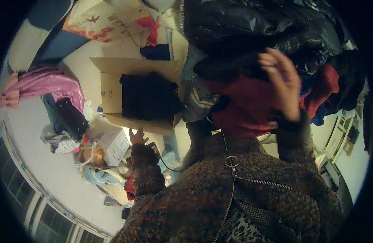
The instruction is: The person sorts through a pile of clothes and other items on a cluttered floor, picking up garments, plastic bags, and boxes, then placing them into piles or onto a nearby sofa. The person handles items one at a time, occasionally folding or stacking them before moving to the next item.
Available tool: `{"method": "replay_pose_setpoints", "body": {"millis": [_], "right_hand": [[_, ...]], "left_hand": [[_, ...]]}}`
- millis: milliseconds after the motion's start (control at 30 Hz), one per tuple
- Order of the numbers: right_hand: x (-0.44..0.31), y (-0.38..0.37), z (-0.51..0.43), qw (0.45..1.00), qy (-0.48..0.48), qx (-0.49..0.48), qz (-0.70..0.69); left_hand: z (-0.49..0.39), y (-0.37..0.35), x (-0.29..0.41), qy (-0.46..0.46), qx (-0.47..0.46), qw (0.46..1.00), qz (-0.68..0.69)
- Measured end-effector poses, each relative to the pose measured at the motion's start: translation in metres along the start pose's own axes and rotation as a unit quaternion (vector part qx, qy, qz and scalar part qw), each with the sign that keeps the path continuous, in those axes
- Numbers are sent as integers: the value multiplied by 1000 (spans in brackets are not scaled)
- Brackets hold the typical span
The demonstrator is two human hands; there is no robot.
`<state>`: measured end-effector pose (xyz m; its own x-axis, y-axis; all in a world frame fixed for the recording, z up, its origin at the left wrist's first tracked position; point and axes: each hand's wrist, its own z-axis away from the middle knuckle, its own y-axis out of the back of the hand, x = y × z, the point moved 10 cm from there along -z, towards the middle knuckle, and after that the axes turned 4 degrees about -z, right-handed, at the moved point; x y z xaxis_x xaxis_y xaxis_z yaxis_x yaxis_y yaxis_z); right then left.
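Observation:
My right hand (282,82) hovers blurred over a dark red garment (241,106), its fingers extended and nothing visible in it. Below the near edge of an uncovered cardboard box (137,121) is my left hand (137,136), fingers apart and holding nothing. Folded black cloth (150,95) lies in the box, whose flaps stand outward. A grey garment with a yellow stripe (200,100) sits between the box and the red garment. Shiny black jackets or similar clothing (265,24) are heaped beyond my right hand.
To the left lie a pink garment (55,85), dark folded clothing (69,115) and a white printed box (116,147). A patterned bag (113,24) stands beyond the cardboard box. A dark cable (168,167) runs near my left sleeve.

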<state>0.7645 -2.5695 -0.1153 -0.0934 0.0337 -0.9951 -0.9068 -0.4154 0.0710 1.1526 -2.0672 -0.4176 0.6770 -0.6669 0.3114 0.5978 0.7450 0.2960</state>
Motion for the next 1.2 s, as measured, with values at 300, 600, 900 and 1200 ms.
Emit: {"method": "replay_pose_setpoints", "body": {"millis": [300,600,900,1200], "right_hand": [[123,-186,-12,977,-90,-185,61],[181,-249,-9,948,-210,-238,-7],[165,-216,4,967,-183,-179,14],[86,-211,88,766,-365,-217,-482]], "left_hand": [[65,-43,54,-212,4,977,-12],[105,-157,161,-502,-74,854,-117],[190,-133,186,-431,-102,896,-38],[433,-265,195,-549,-498,637,-211]]}}
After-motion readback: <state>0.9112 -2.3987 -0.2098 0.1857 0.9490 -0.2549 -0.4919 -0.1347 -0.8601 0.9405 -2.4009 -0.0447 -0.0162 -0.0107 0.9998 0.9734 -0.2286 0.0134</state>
